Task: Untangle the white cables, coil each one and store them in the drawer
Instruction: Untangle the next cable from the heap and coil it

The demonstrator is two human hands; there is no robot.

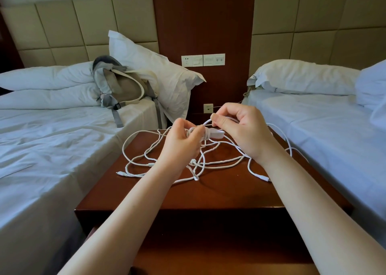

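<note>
Head view is showing the white cables lying in a loose tangle on top of the nightstand, with one strand trailing off its right edge toward the bed. Pulling hard from here is risking a tighter knot, since several loops are crossing one another beneath the hands. A tug could also be dragging the loose plugs off the nightstand's top. The small wound bundle could be springing open if the grip eases.

The left hand is hovering above the nightstand's middle, fingers curled round that bundle. The right hand, just beside it and slightly further back, is pinching a strand between thumb and forefinger, its other fingers curled. The two hands are sitting close together, joined by a short run of cable. The drawer in the nightstand's front is not showing plainly.
</note>
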